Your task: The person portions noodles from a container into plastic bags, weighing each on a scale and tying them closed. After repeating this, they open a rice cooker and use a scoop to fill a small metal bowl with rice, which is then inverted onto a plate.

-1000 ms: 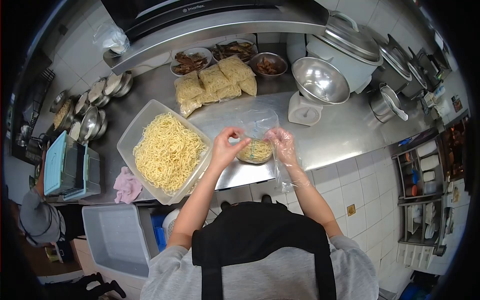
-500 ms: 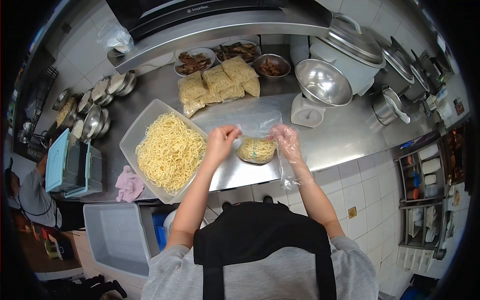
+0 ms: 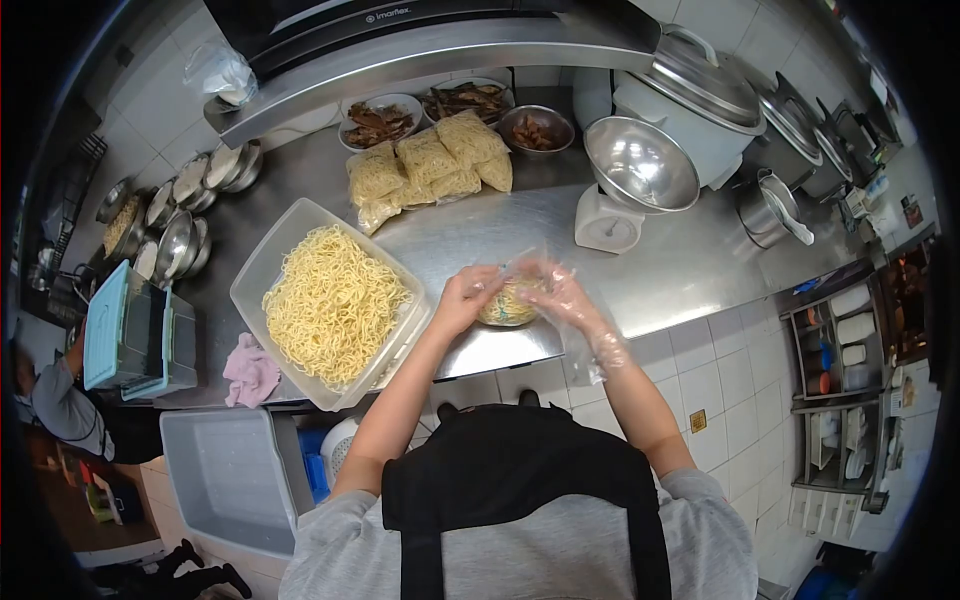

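noodle-filled clear plastic bag [image 3: 507, 314]: on steel counter [image 3: 470, 238], near front edge | gloved right hand [image 3: 567, 294]: grasping bag's upper film | left hand [image 3: 468, 299]: against bag, cannot tell if pinching | noodle tub [image 3: 298, 232]: left of bag

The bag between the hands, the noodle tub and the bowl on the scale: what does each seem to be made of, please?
The bag looks like thin, clear plastic film: its contents show through. The noodle tub seems frosted plastic, judging by its cloudy, translucent walls. The bowl looks like polished metal, probably stainless steel, given its bright highlights.
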`<state>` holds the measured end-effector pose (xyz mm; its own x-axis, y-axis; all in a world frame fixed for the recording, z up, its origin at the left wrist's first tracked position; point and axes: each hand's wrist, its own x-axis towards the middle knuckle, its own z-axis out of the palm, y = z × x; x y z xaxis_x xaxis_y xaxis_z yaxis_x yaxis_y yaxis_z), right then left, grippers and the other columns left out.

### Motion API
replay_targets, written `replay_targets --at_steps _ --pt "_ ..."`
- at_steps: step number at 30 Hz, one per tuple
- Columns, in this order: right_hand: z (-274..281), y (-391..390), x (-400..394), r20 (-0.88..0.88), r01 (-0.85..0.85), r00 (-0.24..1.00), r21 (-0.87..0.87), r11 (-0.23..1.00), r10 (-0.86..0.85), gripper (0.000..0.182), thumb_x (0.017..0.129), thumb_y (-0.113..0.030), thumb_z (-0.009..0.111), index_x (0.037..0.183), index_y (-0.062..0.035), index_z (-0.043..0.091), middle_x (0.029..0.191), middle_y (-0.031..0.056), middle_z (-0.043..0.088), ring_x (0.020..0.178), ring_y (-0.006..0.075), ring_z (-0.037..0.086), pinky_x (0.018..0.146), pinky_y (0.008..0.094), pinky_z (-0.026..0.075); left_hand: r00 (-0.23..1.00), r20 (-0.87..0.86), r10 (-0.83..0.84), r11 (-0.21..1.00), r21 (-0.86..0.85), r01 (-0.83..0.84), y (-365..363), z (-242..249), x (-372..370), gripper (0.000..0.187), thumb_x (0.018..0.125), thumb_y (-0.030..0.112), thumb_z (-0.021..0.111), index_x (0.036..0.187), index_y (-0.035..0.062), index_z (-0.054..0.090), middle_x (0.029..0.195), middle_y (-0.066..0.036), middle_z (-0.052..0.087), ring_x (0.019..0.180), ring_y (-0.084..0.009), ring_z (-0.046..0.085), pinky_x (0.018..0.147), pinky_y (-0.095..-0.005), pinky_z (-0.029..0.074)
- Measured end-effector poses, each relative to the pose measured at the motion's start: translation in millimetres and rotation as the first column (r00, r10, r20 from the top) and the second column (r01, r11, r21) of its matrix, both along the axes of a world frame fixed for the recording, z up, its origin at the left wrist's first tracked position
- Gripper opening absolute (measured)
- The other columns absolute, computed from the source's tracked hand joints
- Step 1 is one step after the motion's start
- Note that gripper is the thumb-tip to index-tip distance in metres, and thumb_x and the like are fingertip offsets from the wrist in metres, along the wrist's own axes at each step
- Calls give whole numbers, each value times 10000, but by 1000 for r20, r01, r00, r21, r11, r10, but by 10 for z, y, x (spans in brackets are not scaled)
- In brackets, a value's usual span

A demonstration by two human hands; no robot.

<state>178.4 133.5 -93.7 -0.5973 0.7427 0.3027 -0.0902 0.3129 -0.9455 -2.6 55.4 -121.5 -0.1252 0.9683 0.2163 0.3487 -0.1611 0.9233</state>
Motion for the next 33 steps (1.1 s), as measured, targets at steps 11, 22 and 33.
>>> replay_targets --at_steps 11,22,33 --pt "-422 -837 353 359 -24 913 518 855 -191 159 722 -62 521 856 -37 604 851 135 590 795 318 542 729 390 430 892 -427 150 984 149 -94 -882 -116 396 130 713 113 584 806 71 665 728 -71 634 687 -248 589 704 -347 440" --pt "-430 -136 -145 172 147 975 -39 988 -138 104 834 -64 489 851 -7 574 646 79 530 605 127 471 575 285 398 994 82 68 949 -312 -39 -351 -25 12 203 840 188 589 818 3 671 639 -72 643 571 -77 565 527 -250 438" --pt "-858 44 -115 359 275 919 -298 914 -160 266 881 -218 499 714 -22 567 597 38 500 562 147 464 520 296 375 930 -169 325 935 -92 -344 -297 -95 310 279 877 179 495 715 -30 583 548 -144 558 482 -219 559 479 -334 412"
